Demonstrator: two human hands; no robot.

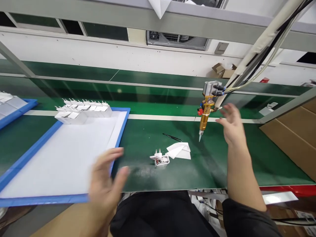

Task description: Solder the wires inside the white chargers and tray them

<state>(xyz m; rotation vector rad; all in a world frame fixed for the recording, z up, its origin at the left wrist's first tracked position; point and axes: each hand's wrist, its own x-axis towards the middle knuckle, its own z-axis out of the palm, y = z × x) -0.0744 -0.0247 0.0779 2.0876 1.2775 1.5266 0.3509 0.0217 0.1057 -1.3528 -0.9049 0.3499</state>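
Observation:
My left hand (106,179) hovers over the near right corner of a blue-rimmed white tray (37,149), fingers spread, holding nothing; it is blurred by motion. My right hand (232,126) is raised and open just right of a gold glue dispenser (206,113) that hangs from hoses above the green bench. Between my hands a white plug adapter shell (160,159) lies on the mat with its pins up, beside a folded white wipe (179,150). Thin black tweezers (172,137) lie just behind them.
Several white adapters (81,110) stand in rows at the tray's far left corner. A second blue tray (14,108) sits at far left. Cardboard panels (291,138) lean at the right. A white part (270,108) lies on the far belt, with boxes (222,70) behind.

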